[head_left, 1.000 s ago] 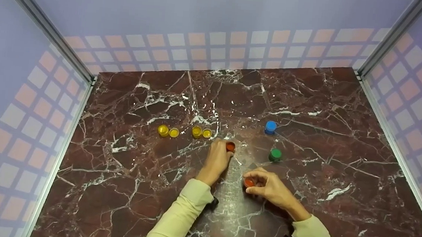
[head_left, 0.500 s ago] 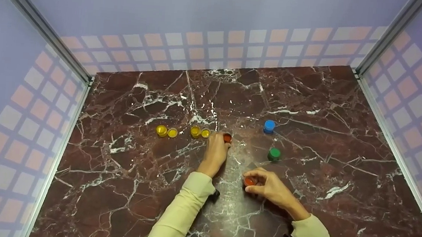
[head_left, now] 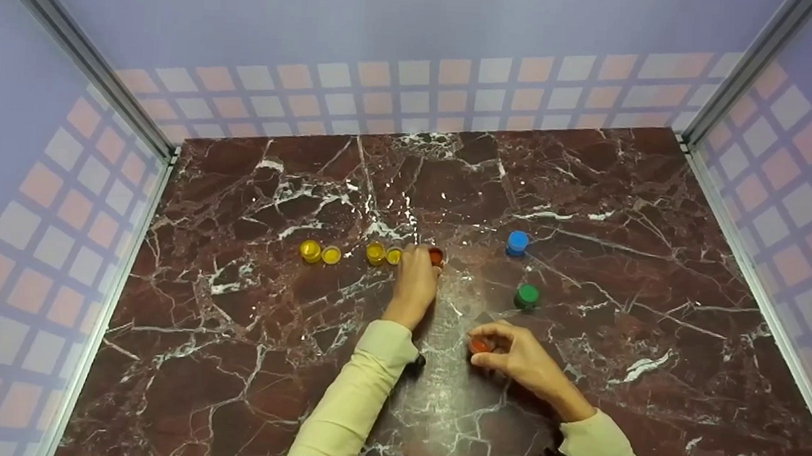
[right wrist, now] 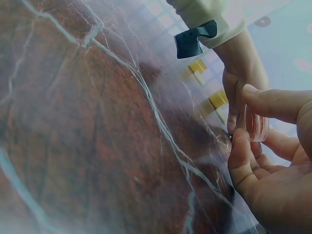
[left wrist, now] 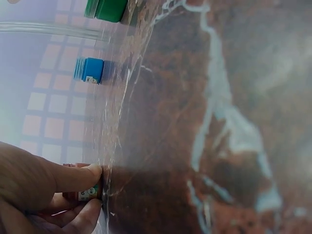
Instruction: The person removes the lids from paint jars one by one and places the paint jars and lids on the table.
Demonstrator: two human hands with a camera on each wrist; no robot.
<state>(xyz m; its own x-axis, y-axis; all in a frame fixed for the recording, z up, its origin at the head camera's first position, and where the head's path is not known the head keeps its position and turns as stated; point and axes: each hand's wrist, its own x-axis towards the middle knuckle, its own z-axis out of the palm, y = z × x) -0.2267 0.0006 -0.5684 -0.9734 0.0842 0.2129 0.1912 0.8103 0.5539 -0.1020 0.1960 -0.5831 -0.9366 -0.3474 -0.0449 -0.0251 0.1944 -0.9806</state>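
Presently, both hands are occupied with small red pieces on the marble table (head_left: 596,199). The left hand (head_left: 414,281) reaches toward the far middle of the surface and pinches a red jar (head_left: 436,256) between thumb and fingertips; the left wrist view shows the thumb and a finger closed on its sides, with the piece standing at or just above the surface. It sits just to the right of the yellow row, which suggests it is being lined up with that row.

The right hand (head_left: 512,356) rests nearer, to the right of centre, fingers curled around a red cap (head_left: 479,345). In the right wrist view the cap is gripped by its rim between thumb and fingertips, clear of the table. Jar and cap are held well apart, one per hand, which looks like a lid kept away from its container.

Count of items:
- Yellow: four pieces, in two touching pairs, a left yellow pair (head_left: 321,252) and a right yellow pair (head_left: 384,254), laid in one line on the left of the left hand. Each pair appears to be a jar beside its own cap.
- Red: two pieces, one in each hand.
- Blue: one closed blue jar (head_left: 517,242), upright, right of centre and farther back.
- Green: one closed green jar (head_left: 527,296), upright, nearer than the blue one, apart from it.
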